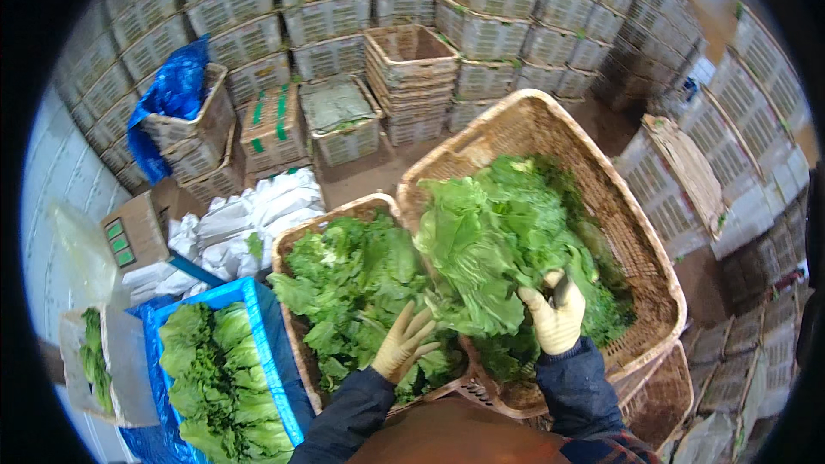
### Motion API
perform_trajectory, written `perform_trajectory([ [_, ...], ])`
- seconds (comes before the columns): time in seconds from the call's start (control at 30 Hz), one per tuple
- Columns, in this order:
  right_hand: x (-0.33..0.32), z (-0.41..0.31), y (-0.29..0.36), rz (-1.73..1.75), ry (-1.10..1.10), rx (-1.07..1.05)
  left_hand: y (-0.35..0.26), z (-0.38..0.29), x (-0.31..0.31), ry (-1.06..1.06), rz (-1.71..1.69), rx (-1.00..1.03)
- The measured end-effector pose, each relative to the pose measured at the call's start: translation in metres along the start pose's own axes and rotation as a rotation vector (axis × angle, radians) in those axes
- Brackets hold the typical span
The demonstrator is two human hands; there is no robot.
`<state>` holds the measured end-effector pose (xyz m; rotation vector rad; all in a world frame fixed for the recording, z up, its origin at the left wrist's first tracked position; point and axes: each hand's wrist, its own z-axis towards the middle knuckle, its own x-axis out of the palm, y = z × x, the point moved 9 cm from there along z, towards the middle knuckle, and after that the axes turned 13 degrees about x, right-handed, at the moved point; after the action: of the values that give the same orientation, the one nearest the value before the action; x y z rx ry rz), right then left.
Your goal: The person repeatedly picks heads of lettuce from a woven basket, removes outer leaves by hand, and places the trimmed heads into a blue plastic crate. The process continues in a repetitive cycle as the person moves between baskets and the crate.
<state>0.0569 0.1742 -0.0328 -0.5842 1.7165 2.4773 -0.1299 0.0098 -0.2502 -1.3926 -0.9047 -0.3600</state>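
Note:
My left hand (405,345), in a pale yellow work glove, has its fingers spread over leafy greens (361,277) in the left plastic crate (281,264). It grips nothing. My right hand (557,316), gloved the same way, is closed at the lower edge of a bunch of green lettuce (470,251). Its fingertips are partly hidden among the leaves. That bunch lies over the near left side of a larger, mud-stained plastic crate (644,238) and covers part of its rim. Darker frilly leaves (606,322) show deeper inside the larger crate.
At left, a blue-lined crate (267,361) holds lettuce heads (232,380) in rows. Beyond lie white wrapped bundles (258,219) and a cardboard box (132,232). Nested empty crates (412,77) stand before high walls of stacked crates (329,13). More crates (664,187) stand at right.

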Motion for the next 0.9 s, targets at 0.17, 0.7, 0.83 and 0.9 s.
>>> perform_trajectory([
  [0.17,0.124,-0.083,-0.061,0.512,0.418,0.610,-0.031,0.007,-0.041,-0.077,-0.223,0.104],
  [0.7,0.218,-0.124,0.010,-0.767,0.906,-0.427,-0.147,-0.131,-0.124,-0.233,1.069,-0.060],
  [0.83,0.247,-0.141,0.015,-0.973,1.104,-0.280,-0.136,-0.142,-0.095,-0.175,0.768,0.024],
  [0.9,0.249,-0.147,0.019,-0.927,1.137,-0.225,-0.130,-0.149,-0.096,-0.222,0.871,-0.053],
])
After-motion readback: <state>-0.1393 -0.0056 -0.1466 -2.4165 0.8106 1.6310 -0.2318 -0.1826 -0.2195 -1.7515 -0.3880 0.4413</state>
